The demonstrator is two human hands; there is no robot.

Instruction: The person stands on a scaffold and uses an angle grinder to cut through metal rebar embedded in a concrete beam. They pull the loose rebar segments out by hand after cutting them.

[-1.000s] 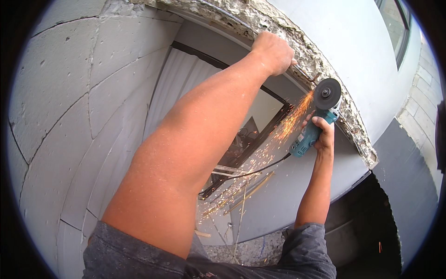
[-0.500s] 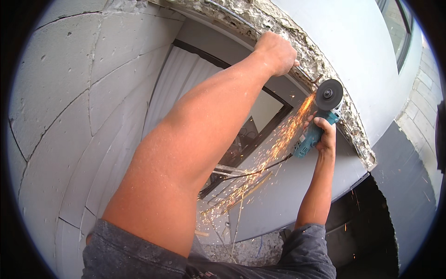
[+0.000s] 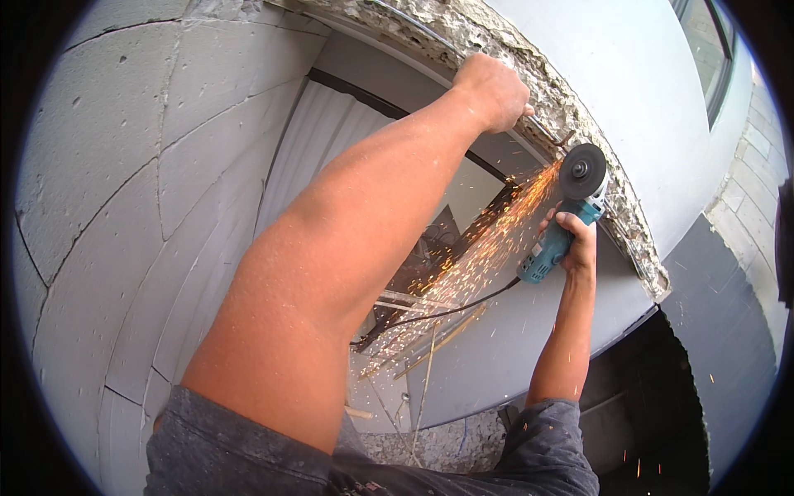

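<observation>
My right hand (image 3: 581, 240) is wrapped round the body of a teal angle grinder (image 3: 544, 254). The grinder's dark round disc (image 3: 589, 183) is against the underside of a broken concrete edge (image 3: 571, 106), beside the end of a thin steel rebar (image 3: 542, 130). Orange sparks (image 3: 496, 252) stream down and left from the contact point. My left hand (image 3: 494, 93) is closed in a fist on the rebar, up and left of the disc. The exact cutting point is partly hidden by the disc.
The grinder's black cord (image 3: 463, 310) trails down to the left. Pale block wall (image 3: 107, 207) fills the left side. Below are a dark-framed opening, wooden strips (image 3: 447, 341) and rubble (image 3: 463, 442). A white wall (image 3: 612, 66) curves at upper right, with a dark gap (image 3: 653, 397) lower right.
The grinder has shifted very slightly left and down. Its spark stream has become wider and denser. My left hand has stayed almost still on the rebar.
</observation>
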